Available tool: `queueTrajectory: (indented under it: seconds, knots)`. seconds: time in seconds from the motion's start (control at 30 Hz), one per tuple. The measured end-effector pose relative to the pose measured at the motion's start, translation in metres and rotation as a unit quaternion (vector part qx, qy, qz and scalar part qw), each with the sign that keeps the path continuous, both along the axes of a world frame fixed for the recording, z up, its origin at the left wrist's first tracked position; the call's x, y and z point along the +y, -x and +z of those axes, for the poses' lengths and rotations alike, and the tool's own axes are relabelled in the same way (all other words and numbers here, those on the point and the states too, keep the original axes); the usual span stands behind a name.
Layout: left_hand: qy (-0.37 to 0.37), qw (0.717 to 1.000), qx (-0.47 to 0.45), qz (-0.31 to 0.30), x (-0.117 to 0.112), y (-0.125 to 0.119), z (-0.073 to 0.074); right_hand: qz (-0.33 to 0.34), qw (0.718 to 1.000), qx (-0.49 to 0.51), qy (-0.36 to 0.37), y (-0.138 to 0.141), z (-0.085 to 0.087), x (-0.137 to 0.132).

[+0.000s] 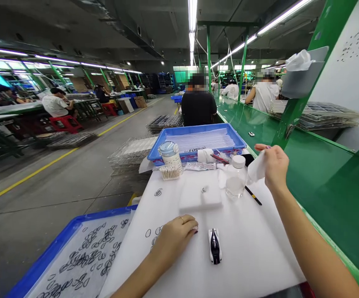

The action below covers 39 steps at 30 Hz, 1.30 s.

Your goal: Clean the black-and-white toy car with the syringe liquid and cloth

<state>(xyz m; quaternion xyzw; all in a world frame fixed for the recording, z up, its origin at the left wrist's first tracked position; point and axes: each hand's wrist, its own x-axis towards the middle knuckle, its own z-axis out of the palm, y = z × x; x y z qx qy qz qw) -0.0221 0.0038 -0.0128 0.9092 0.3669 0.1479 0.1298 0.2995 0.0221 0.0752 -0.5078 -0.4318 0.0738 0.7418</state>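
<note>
My left hand (pixel 176 234) rests low over the white foam-covered worktop, fingers curled together. A tiny whitish bit shows at its fingertips, too small to name. Beside it lie several thin black rings (pixel 148 233), partly hidden by the hand. A white and black toy car (pixel 214 246) sits to its right, apart from it. My right hand (pixel 277 165) is raised at the right edge of the worktop, closed on a white cloth (pixel 256 167) that hangs near a clear bottle (pixel 235 182). Between the hands is a white foam block (pixel 200 192) with a small piece on top.
A blue tray (pixel 83 219) at lower left holds many black rings. Behind the worktop stand a lidded cup (pixel 170 155), cotton swabs (pixel 169 172) and another blue tray (pixel 163 138). A dark brush-like stick (pixel 253 195) lies by the bottle. A green conveyor (pixel 328 178) runs along the right.
</note>
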Motion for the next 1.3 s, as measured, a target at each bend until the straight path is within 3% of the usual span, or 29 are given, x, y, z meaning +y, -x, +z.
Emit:
queueTrajectory:
  seconds: [0.07,0.17,0.27,0.37,0.43,0.5,0.57,0.6,0.67,0.73,0.9,1.03,1.17,1.3]
  knots:
    - [-0.080,0.990,-0.119,0.009,0.000,0.011,0.019,-0.016,0.996,0.080,-0.041,-0.005,0.004,-0.019]
    - [-0.177,0.955,-0.219,0.093,-0.014,0.030,0.054,0.075,0.976,0.199,-0.036,-0.001,0.002,-0.063]
    - [-0.108,0.946,-0.278,0.128,-0.041,0.045,0.070,0.169,0.953,0.248,0.041,0.011,-0.015,-0.106]
    - [0.062,0.919,-0.361,0.148,-0.070,0.042,0.054,0.228,0.930,0.264,0.112,0.022,-0.043,-0.132]
    - [0.167,0.854,-0.451,0.197,-0.084,0.027,0.034,0.257,0.912,0.276,0.164,0.030,-0.063,-0.138]
    - [0.259,0.739,-0.569,0.252,-0.092,0.005,0.015,0.269,0.897,0.275,0.215,0.039,-0.077,-0.140]
    - [0.344,0.628,-0.650,0.253,-0.097,-0.019,0.000,0.284,0.888,0.250,0.260,0.048,-0.084,-0.141]
    - [0.384,0.587,-0.673,0.237,-0.099,-0.030,-0.005,0.290,0.886,0.231,0.278,0.052,-0.085,-0.142]
    - [0.458,0.527,-0.687,0.201,-0.102,-0.049,-0.013,0.299,0.884,0.196,0.301,0.058,-0.086,-0.146]
    - [0.508,0.493,-0.684,0.175,-0.105,-0.059,-0.018,0.302,0.888,0.174,0.300,0.063,-0.088,-0.152]
    - [0.540,0.470,-0.685,0.134,-0.107,-0.059,-0.027,0.264,0.924,0.102,0.256,0.082,-0.098,-0.165]
    - [0.557,0.451,-0.690,0.104,-0.107,-0.056,-0.028,0.220,0.958,-0.083,0.161,0.104,-0.094,-0.161]
    - [0.562,0.438,-0.695,0.096,-0.107,-0.057,-0.027,0.213,0.944,-0.238,0.077,0.125,-0.084,-0.149]
    - [0.557,0.450,-0.687,0.125,-0.107,-0.057,-0.026,0.164,0.913,-0.372,0.044,0.133,-0.077,-0.146]
